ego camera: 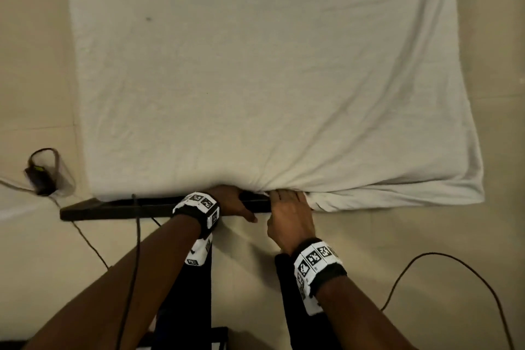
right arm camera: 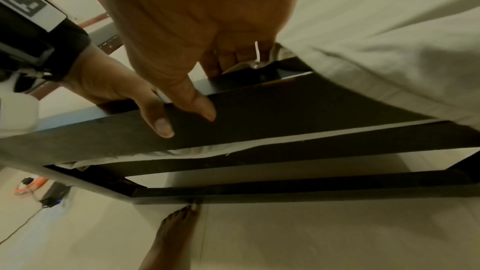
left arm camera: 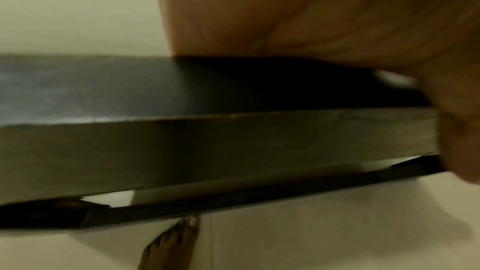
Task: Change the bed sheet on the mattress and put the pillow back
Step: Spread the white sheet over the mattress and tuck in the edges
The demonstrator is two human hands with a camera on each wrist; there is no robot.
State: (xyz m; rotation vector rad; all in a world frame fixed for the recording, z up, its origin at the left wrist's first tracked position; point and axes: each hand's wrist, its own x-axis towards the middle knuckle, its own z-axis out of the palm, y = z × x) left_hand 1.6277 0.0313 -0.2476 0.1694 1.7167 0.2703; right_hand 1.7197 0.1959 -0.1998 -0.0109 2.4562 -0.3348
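Note:
A white bed sheet (ego camera: 255, 65) covers the mattress, which lies on a black bed frame (ego camera: 113, 209). The sheet bunches into folds at the middle of the near edge and hangs loose at the near right corner (ego camera: 426, 193). My left hand (ego camera: 233, 203) is at that edge; its fingers go under the mattress and are hidden, and its thumb lies down the frame's front (right arm camera: 285, 110). My right hand (ego camera: 289, 213), just beside it, has its fingers curled round the sheet's hem (right arm camera: 246, 65) at the mattress's underside. No pillow is in view.
A small dark device (ego camera: 42, 173) with a cable lies on the tiled floor to the left of the bed. Another black cable (ego camera: 426, 264) loops over the floor on the right. My bare foot (right arm camera: 176, 233) stands against the frame's lower rail.

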